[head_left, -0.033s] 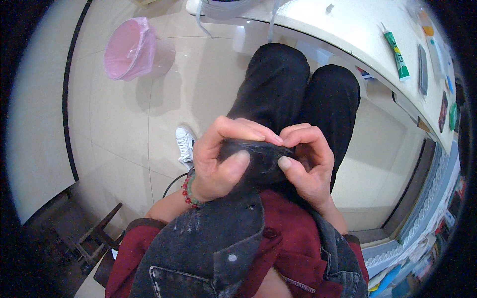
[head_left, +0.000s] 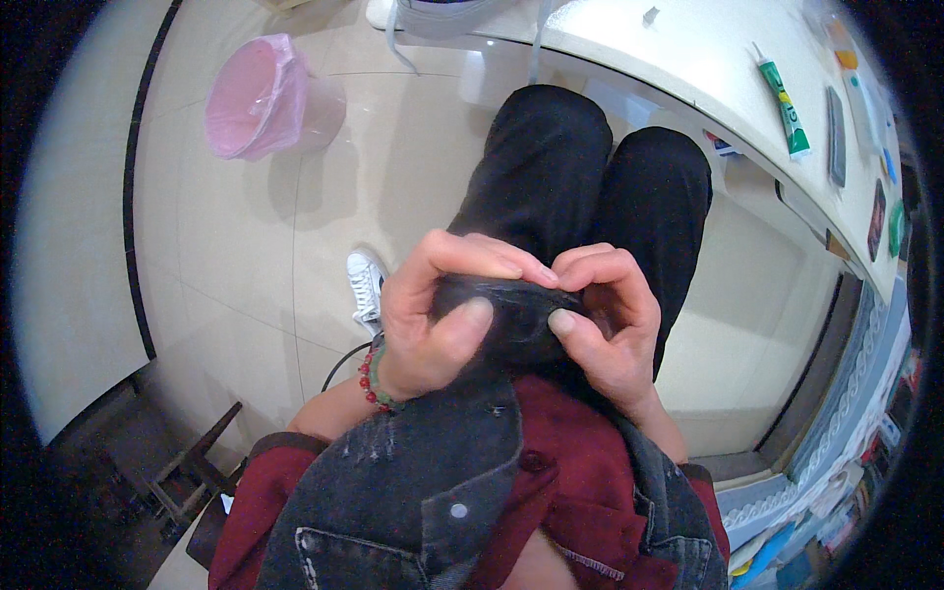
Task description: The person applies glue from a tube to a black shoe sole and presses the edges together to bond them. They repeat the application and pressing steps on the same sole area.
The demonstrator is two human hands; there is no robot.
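I hold a dark grey-black piece of fabric point(head_left: 511, 329) over my lap, above my black trousers point(head_left: 541, 147). My left hand point(head_left: 433, 315) grips its left part, thumb on the near face and fingers along the far edge. My right hand point(head_left: 615, 324) pinches the right part with curled fingers and thumb. The fingertips of both hands meet or nearly meet at the top edge. Whether the fabric belongs to my open dark denim vest point(head_left: 383, 492) I cannot tell. A red and green bead bracelet point(head_left: 379, 383) circles my left wrist.
A white table point(head_left: 688, 49) curves along the top right, holding a green tube point(head_left: 784, 108), a grey bar point(head_left: 836, 138) and small items. A pink-lined bin point(head_left: 256, 98) stands on the tiled floor. A dark chair frame point(head_left: 197, 462) is at lower left, a crowded shelf point(head_left: 865, 413) at right.
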